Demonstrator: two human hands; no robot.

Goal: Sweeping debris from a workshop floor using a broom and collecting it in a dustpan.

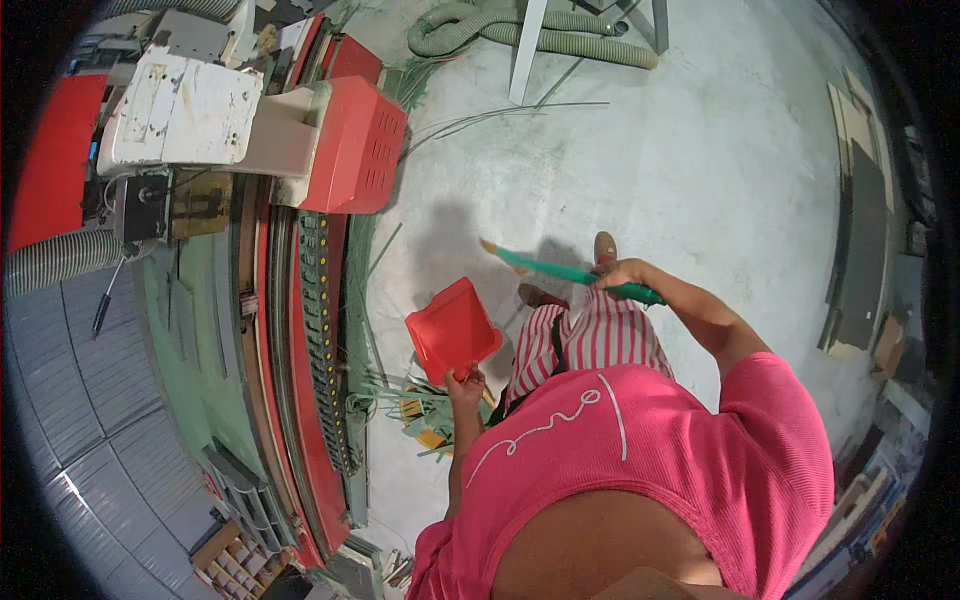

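Observation:
My left hand (466, 386) grips the near edge of a red dustpan (455, 330), its fingers closed there. The pan is held above the floor beside the machine. In my right hand (624, 274), in front of my striped trousers, is a long green hand brush (555, 268). The fingers are wrapped round it. Its tan far end points left, toward the space beyond the dustpan, and does not touch the pan. The bristles are too small and blurred to make out well. Behind the dustpan and my left forearm lies a heap of thin green and yellowish scraps (432, 418).
A long red machine (318, 400) with a rail runs along my left. Its red and white head (355, 145) juts over the floor. Loose thin strips (385, 250) lie along its base. A ribbed hose (570, 42) and metal legs (528, 50) stand ahead. Panels (858, 250) lean at right.

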